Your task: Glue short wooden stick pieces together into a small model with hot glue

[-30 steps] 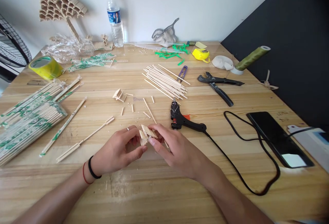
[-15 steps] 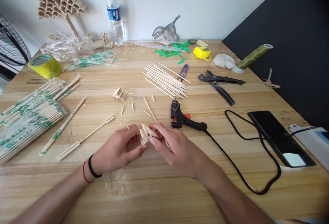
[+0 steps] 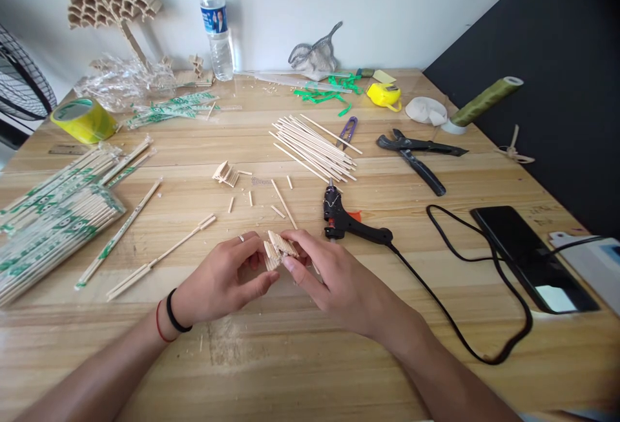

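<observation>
A small model piece made of glued stick lengths [image 3: 281, 247], with two slanted rows of cut sticks, is between my hands just above the table. My left hand [image 3: 230, 276] has its fingers and thumb curled about the left side of it. From the right, my right hand [image 3: 327, 273] pinches it between thumb and fingers; some fingertips are hidden behind it. One loose chopstick [image 3: 283, 202] lies beyond, its near end hidden by the right hand. A similar small stick model [image 3: 225, 174] stands farther back, beside short cut sticks [image 3: 250, 198].
A black glue gun [image 3: 356, 220] with its cable lies right of my hands. Behind are a chopstick pile [image 3: 314, 147], purple snips [image 3: 347, 130] and black cutters [image 3: 411, 150]. Wrapped chopsticks [image 3: 62, 228] lie left; a phone [image 3: 523, 257] lies right. A bottle [image 3: 216, 28] stands at the back.
The view has shifted slightly. Both hands stay at the same spot with the stick piece, which looks barely moved.
</observation>
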`<state>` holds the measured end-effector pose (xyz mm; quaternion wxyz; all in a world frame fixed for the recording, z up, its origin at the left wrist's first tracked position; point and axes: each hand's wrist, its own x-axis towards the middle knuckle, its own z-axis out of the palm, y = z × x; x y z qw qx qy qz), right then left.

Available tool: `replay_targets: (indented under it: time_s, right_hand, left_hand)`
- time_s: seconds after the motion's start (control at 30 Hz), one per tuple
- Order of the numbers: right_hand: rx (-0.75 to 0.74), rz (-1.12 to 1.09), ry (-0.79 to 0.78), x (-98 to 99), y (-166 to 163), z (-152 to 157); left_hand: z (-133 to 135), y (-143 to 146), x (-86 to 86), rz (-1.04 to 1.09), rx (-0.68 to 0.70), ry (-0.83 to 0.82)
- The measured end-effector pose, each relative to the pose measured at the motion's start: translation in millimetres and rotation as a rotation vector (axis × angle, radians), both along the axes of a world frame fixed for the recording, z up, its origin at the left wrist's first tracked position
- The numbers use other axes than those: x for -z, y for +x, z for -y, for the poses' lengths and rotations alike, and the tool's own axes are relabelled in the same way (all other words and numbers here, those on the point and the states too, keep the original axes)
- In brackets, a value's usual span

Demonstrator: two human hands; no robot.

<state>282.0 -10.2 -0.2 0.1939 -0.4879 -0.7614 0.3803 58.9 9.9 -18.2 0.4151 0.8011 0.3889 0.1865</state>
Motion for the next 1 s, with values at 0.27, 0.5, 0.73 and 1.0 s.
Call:
replay_targets:
  time_s: [0.27, 0.5, 0.73, 1.0]
  right_hand:
    - [-0.004, 0.019, 0.016, 1.5, -0.1, 0.4]
    - [-0.004, 0.023, 0.022, 0.0, -0.3, 0.3]
    - [-0.006, 0.018, 0.017, -0.6, -0.1, 0.7]
    - [-0.001, 0.025, 0.012, -0.2, -0.2, 0.5]
  left_hand:
    - [0.7, -0.6, 0.7, -0.006, -0.002, 0.021]
    - [1.1, -0.3, -0.2, -0.011, -0.001, 0.022]
    - [0.6, -0.6, 0.6, -0.020, -0.002, 0.023]
    - [0.0, -0.7, 1.0, -0.022, 0.004, 0.023]
